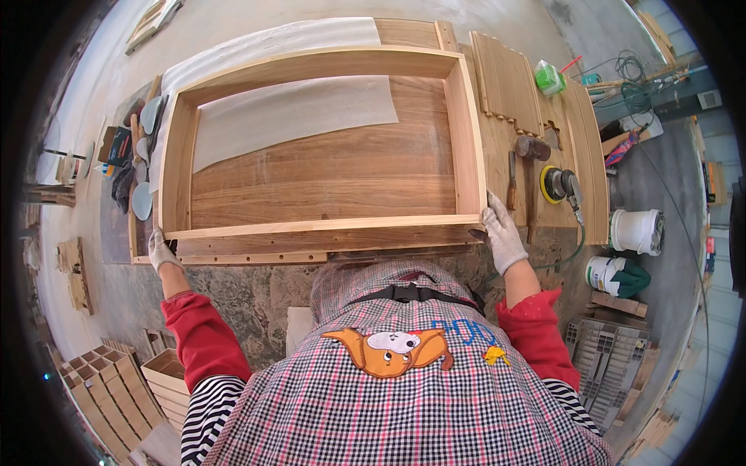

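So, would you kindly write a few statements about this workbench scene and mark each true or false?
1. The left hand holds the rectangular wooden frame at its near left corner. True.
2. The right hand is bare. False: the right hand wears a whitish glove.
3. The mallet lies left of the frame. False: the mallet lies right of it.
4. The orbital sander has a yellow rim. True.
5. A whitish sheet shows through the frame's opening. True.
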The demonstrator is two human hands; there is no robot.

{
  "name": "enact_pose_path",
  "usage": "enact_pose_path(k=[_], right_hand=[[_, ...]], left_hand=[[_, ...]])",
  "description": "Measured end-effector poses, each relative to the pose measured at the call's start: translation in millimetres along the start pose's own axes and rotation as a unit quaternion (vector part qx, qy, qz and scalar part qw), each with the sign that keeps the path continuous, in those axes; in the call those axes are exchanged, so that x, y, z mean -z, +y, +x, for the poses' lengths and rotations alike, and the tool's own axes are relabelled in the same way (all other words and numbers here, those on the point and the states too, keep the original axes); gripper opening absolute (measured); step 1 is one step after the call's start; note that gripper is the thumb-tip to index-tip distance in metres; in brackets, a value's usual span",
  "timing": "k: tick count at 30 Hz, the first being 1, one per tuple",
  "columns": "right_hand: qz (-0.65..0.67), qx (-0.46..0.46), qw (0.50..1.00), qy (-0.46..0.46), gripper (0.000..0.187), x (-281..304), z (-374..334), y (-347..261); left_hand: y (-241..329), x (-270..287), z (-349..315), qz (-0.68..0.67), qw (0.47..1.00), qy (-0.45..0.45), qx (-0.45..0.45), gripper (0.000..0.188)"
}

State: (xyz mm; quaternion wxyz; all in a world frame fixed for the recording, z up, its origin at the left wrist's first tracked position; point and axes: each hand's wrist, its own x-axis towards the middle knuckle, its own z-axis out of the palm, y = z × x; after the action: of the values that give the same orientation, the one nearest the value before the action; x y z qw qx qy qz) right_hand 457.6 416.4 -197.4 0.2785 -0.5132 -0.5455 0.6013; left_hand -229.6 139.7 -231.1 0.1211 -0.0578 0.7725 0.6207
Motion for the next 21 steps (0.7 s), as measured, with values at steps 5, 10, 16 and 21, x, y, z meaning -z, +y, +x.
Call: enact_pose_path(k=[5,10,16,21], right_hand=[[-0.071,0.046,0.996,-0.004,0.05,4,-3,6],[0.095,-0.041,0.995,0.012,0.047,-3,-10,-14],[0.019,-0.018,0.997,0.072,0.042,-22,19,-56],[-0.114,-0.006,0.992,0.047,0.044,-26,45,-46]], left_hand=[[-7,15,11,-0.03,0.998,-0.05,-0.028,0.023],[-11,18,3,-0.055,0.996,-0.067,-0.036,0.025],[4,3,-19,-0.025,0.999,-0.031,-0.026,0.028],[10,-1,-28,-0.021,0.998,-0.04,-0.047,0.027]])
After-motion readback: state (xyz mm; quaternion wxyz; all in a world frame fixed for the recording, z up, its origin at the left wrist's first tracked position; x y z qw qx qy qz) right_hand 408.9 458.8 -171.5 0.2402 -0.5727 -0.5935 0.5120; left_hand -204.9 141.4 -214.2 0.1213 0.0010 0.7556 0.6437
